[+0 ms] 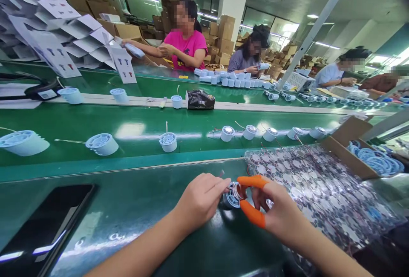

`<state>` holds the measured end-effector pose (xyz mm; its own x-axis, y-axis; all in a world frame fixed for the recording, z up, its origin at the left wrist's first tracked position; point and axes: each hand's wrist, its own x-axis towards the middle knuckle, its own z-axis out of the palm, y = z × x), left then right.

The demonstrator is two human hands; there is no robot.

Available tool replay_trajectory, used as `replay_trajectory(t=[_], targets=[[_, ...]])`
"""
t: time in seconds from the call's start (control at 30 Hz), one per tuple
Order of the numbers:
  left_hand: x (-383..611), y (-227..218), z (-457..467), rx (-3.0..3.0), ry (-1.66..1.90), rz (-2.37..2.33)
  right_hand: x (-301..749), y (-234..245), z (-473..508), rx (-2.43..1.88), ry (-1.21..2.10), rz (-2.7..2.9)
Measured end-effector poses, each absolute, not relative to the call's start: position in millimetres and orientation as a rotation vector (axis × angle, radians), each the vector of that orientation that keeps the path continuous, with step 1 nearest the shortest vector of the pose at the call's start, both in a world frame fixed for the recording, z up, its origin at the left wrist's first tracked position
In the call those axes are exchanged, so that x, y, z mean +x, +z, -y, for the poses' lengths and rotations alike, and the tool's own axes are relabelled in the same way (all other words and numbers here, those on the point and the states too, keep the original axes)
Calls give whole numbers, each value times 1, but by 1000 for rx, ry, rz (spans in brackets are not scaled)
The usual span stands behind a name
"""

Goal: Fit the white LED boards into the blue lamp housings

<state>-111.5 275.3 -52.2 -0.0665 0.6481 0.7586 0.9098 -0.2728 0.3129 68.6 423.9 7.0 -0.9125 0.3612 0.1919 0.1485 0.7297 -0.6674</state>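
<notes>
In the head view, a light blue round plastic housing stands on the green work surface in front of me. My left hand is closed at its left side, fingertips pinching near its rim; whether they also hold a wire is hidden. Orange finger cots cover the thumb and forefinger of my right hand. Those two fingers grip a small round metallic part at the right of the housing's open top. It looks tilted, and its far side is hidden by the fingers.
A clear tray of several round wired parts lies at right, beside a carton of blue rings. A black phone lies at left. Blue housings stand along the green belt. Several co-workers sit across, one in a pink shirt.
</notes>
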Motion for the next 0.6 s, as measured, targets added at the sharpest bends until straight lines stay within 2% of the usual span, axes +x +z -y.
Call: replay_trajectory(t=[0.17, 0.37, 0.6], targets=[[-113, -56, -282, -1802, -1570, 2045, 76, 4, -417, -519, 776, 2663], [-97, -59, -291, -1837, -1359, 2527, 73, -11, -417, -637, 549, 2725], [-94, -64, -297, -2003, -1355, 2525, 68, -18, -412, -642, 647, 2660]])
